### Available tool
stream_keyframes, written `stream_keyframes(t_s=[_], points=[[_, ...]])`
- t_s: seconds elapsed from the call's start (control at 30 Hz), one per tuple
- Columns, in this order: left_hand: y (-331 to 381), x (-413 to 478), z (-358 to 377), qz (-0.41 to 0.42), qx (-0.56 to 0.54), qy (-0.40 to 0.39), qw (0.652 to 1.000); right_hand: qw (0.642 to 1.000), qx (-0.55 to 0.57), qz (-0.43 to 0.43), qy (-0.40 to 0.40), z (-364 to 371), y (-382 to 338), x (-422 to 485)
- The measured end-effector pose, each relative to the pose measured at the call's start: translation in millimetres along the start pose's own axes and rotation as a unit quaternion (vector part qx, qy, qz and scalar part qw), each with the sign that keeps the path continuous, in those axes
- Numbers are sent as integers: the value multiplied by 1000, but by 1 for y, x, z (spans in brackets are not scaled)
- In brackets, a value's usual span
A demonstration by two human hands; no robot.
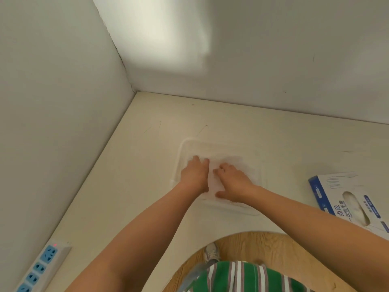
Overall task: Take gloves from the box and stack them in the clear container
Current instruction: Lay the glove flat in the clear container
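A clear, shallow container (185, 145) sits on the cream table ahead of me. Thin translucent gloves (235, 163) lie flat inside it. My left hand (194, 174) presses down on them at the container's left side, fingers pointing away. My right hand (233, 182) lies flat beside it, fingers spread over the same gloves, thumb toward me. Neither hand curls around anything. The white and blue glove box (345, 199) lies at the right edge of the table, its oval opening showing white gloves inside.
White walls (63, 102) close the table on the left and at the back. A white power strip with blue sockets (42, 268) lies at the near left corner. The table's curved front edge is close to my body, with wooden floor below.
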State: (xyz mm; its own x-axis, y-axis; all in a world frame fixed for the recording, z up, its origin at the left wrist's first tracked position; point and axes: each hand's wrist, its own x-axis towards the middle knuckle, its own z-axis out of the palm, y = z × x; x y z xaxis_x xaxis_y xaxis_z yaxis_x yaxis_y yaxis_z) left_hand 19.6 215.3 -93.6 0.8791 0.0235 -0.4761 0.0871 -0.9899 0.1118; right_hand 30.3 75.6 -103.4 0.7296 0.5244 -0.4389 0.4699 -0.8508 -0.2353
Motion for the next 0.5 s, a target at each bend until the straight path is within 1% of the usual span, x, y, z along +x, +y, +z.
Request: stream_keyframes(t_s=[0.07,0.13,0.17,0.2,0.27,0.33,0.4,0.5], points=[[-5,2,6,-4,5,-43,999,998,24,-32,53,-5,0,-2],[-7,4,13,-1,-5,-54,999,993,36,-79,78,-8,-2,-2],[-7,4,15,1,-13,-58,998,993,25,-92,69,-8,-2,-2],[-8,5,17,5,-18,-63,998,995,1,-87,46,-6,-3,-1],[-11,7,20,8,-14,-82,997,998,-45,-32,-16,1,2,0],[-12,9,20,3,-13,-109,994,996,-63,16,-63,6,6,1],[-11,11,20,-6,-11,-129,992,994,-68,32,-78,9,7,4],[-8,13,23,-18,8,-136,991,993,-75,38,-78,13,5,7]])
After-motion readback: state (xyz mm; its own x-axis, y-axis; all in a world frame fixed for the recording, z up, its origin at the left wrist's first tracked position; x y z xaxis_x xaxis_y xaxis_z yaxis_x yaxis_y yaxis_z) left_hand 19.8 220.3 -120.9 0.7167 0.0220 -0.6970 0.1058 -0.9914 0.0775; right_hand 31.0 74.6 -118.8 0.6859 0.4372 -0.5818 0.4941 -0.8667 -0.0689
